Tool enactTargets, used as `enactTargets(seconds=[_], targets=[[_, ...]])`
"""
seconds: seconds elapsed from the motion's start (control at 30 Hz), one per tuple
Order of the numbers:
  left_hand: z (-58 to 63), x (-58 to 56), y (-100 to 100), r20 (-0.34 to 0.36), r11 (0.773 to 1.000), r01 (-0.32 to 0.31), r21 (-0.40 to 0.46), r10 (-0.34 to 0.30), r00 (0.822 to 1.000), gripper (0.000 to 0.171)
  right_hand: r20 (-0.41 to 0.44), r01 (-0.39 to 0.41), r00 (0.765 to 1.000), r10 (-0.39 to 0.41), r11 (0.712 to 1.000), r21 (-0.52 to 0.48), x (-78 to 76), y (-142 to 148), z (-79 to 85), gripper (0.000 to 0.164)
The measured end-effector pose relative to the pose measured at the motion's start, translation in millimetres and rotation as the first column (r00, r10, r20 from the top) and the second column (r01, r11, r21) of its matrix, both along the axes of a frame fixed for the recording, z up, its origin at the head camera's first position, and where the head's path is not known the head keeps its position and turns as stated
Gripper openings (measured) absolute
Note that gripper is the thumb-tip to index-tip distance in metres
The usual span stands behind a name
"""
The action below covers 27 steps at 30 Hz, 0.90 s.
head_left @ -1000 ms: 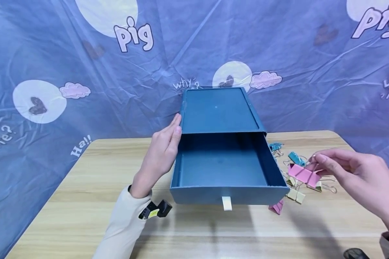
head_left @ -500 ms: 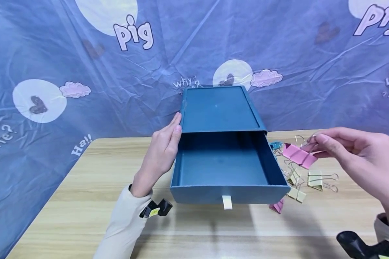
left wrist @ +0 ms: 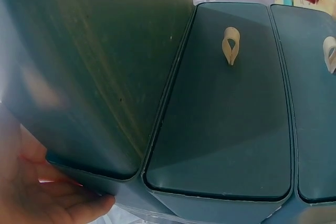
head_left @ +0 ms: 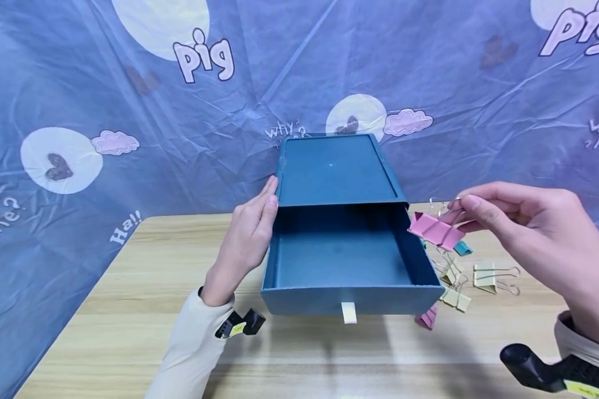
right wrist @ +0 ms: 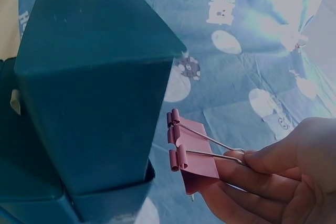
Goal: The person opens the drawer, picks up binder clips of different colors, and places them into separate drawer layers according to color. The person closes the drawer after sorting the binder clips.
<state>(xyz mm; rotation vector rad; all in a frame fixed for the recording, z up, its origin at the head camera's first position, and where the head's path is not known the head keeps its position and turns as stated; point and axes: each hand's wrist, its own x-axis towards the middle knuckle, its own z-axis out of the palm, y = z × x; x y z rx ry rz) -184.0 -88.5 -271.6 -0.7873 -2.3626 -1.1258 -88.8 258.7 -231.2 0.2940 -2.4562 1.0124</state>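
Observation:
A dark blue drawer cabinet (head_left: 336, 172) stands mid-table, its top drawer (head_left: 299, 302) pulled out and bare inside. My left hand (head_left: 247, 241) lies along the cabinet's upper left side, fingers straight. Beside the drawer's right wall, my right hand (head_left: 539, 238) pinches a pink binder clip (head_left: 436, 231) by a wire handle. Seen from the right wrist, the pink binder clip (right wrist: 197, 156) hangs at the fingertips, apart from the drawer's side (right wrist: 100, 124).
Several binder clips lie right of the cabinet: cream ones (head_left: 485, 278), a teal one (head_left: 462, 247) and a pink one (head_left: 426, 317) partly behind the drawer. Closed lower drawers (left wrist: 220, 108) with loop pulls show in the left wrist view. A patterned blue cloth (head_left: 179, 149) hangs behind the table.
My right hand has lifted the pink binder clip off the pile and carried it left, up to the drawer's right edge. My left hand stays on the cabinet.

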Motion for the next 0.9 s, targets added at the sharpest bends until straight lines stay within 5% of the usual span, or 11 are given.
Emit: enactTargets(seconds=[0.5,0.9], targets=[[-2.0,-1.2,0.7,-0.009,1.000,0.003,0.002,-0.003,1.000,0.046,0.004,-0.183,0.983,0.183,0.983,0.021,2.6,-44.7,15.8,0.019],[-1.4,-1.7,-0.4,-0.001,1.000,0.004,0.003,-0.004,1.000,0.046,-0.087,-0.286,0.945,0.314,0.927,0.243,-7.6,-64.1,6.6,0.019]])
